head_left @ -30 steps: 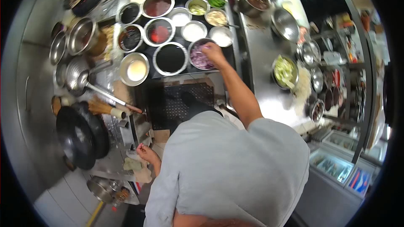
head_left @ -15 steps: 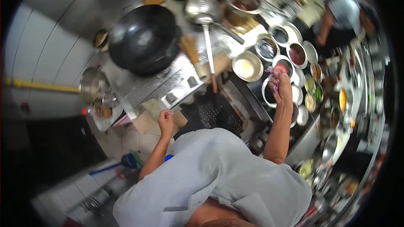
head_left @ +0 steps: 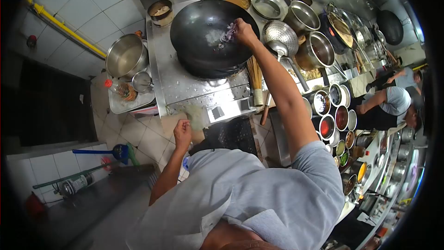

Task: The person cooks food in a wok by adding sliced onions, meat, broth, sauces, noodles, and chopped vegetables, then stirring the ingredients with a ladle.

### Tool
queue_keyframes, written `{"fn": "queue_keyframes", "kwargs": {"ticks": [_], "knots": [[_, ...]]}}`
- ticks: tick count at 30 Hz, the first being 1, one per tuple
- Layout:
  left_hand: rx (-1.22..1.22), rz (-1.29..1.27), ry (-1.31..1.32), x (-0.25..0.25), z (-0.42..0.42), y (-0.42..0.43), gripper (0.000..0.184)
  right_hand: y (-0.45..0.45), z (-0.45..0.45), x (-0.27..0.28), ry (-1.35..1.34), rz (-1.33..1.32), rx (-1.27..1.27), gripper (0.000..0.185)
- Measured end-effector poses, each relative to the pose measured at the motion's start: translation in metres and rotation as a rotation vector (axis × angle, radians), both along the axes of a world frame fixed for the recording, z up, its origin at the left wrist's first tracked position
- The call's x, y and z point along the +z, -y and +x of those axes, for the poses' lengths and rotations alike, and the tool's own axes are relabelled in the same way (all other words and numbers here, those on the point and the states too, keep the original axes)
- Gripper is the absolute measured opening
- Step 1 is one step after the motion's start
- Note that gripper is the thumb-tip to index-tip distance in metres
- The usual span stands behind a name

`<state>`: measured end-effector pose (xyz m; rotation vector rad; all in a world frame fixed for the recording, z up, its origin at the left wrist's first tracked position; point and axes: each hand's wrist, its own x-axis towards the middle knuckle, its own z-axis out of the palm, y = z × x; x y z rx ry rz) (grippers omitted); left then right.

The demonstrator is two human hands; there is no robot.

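Observation:
A large black wok (head_left: 192,41) sits on the steel stove, with a small pale, wet-looking patch in its bowl. Over its right side is my right hand (head_left: 245,32), fingers drawn together around chopped purple onion (head_left: 227,35). Some of the onion hangs below the fingertips and some lies loose against the wok's inner surface. My left hand (head_left: 182,134) is curled closed in front of the stove's front edge, apart from the wok, and nothing shows in it.
Beside the wok lie a bamboo brush (head_left: 255,76) and a perforated strainer (head_left: 280,39). Several seasoning pots, including one with red contents (head_left: 326,127), stand at the right. A steel pot (head_left: 127,55) and a bottle (head_left: 121,90) are at left. Another person (head_left: 393,104) bends at far right.
My right hand has gone from above the seasoning pots to the wok, carrying the purple onion. The view has turned toward the stove. My left hand stays closed near the front edge.

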<state>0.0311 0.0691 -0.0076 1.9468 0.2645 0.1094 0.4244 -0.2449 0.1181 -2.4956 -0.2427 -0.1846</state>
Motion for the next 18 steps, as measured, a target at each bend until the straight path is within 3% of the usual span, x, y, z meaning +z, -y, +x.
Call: {"fn": "queue_keyframes", "kwargs": {"ticks": [5, 7, 8, 13, 15, 16, 18], "knots": [[0.067, 0.007, -0.030, -0.024, -0.014, -0.024, 0.012, -0.022, 0.027, 0.009, 0.103, -0.028, -0.003, 0.034], [0.046, 0.017, -0.058, -0.021, -0.016, -0.027, 0.012, -0.025, 0.027, 0.021, 0.224, 0.038, -0.013, 0.027], [0.025, 0.025, -0.083, -0.021, -0.015, -0.027, 0.012, -0.026, 0.027, 0.025, 0.112, 0.167, -0.064, 0.019], [-0.071, -0.027, -0.098, -0.015, 0.000, -0.011, 0.012, -0.015, 0.011, 0.013, 0.227, 0.082, -0.161, 0.021], [-0.115, -0.046, -0.075, -0.013, 0.013, 0.003, 0.012, -0.004, 0.003, 0.009, -0.074, 0.153, 0.075, 0.025], [-0.173, -0.050, -0.089, -0.012, 0.018, 0.009, 0.011, -0.004, -0.007, 0.009, 0.209, 0.197, 0.060, 0.026], [-0.296, -0.037, -0.042, 0.001, 0.033, 0.030, 0.010, -0.001, -0.033, 0.029, 0.168, 0.289, -0.115, 0.026]]}}
